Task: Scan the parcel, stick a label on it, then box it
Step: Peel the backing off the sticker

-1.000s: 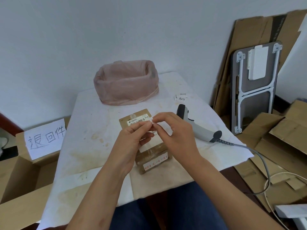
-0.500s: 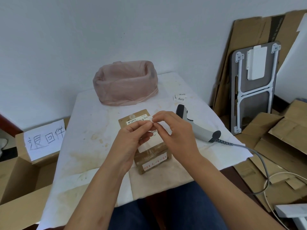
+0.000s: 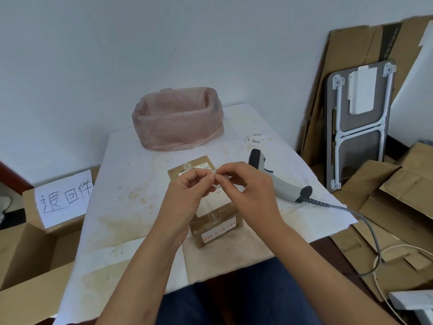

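A brown cardboard parcel [image 3: 216, 225] with white printed labels and clear tape lies on the white table [image 3: 131, 184], partly hidden by my hands. My left hand [image 3: 187, 195] and my right hand [image 3: 248, 191] meet above it, fingertips pinched together on a small white label [image 3: 213, 172]. A grey barcode scanner [image 3: 281, 184] lies on the table just right of my right hand. Several spare handwritten labels [image 3: 255, 139] lie behind the scanner. An open cardboard box [image 3: 35, 245] with a handwritten paper sign stands on the floor at the left.
A bin lined with a pink plastic bag [image 3: 178, 120] stands at the table's far side. The scanner cable [image 3: 365, 221] runs off the right edge. Flattened cardboard [image 3: 398, 191] and a folded grey table [image 3: 360, 123] lean at the right.
My fingers have shifted slightly on the small label; both hands stay above the parcel. Nothing else has moved.
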`<state>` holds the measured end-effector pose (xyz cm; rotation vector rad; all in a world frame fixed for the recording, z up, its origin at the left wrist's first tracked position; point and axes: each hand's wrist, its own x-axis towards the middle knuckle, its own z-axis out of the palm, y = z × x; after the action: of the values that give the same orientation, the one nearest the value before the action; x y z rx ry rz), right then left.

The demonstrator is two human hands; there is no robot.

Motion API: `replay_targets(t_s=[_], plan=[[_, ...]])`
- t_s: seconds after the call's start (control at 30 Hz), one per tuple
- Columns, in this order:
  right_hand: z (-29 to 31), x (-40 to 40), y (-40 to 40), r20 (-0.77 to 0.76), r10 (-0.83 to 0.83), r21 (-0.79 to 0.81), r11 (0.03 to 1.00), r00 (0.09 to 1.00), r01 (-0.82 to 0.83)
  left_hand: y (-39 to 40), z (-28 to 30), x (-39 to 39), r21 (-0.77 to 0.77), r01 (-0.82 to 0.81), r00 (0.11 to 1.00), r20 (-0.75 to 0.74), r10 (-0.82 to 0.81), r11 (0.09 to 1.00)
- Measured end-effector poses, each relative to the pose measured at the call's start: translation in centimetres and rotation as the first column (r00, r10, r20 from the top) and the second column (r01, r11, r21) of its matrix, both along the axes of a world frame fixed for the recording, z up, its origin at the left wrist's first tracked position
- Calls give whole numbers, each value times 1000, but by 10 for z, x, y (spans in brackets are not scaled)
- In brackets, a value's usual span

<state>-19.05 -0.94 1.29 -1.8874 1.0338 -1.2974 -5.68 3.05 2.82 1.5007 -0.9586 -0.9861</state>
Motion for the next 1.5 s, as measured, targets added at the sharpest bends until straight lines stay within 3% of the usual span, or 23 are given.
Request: replay_targets(t_s=[0.27,0.43,0.63,0.8,1.03,1.2,1.4,1.5], plan=[[6,-2,-2,10,-7,220,975,1000,5,3,3,1,-61,26,971,239,-10,998],[6,-1,-4,-112,4,175,984,994,16,3,2,5,-83,43,903,429,-3,996],[3,0,-8,105,-17,402,915,994,-27,2,0,9,-58,32,918,397,-7,998],[3,-2,-11,319,-60,591,793,946,-149,1,0,12,-43,50,923,384,-30,998],[11,-3,-28,448,-162,697,680,879,-230,-7,6,16,9,15,920,392,-18,1000],[19,-4,-57,508,-234,707,663,829,-247,-23,16,31,55,-5,904,427,-19,998],[28,5,-95,604,-344,723,616,719,-312,-89,34,61,38,48,795,604,-61,998],[31,7,-109,602,-360,725,620,712,-299,-148,42,85,-23,-48,724,688,51,999]])
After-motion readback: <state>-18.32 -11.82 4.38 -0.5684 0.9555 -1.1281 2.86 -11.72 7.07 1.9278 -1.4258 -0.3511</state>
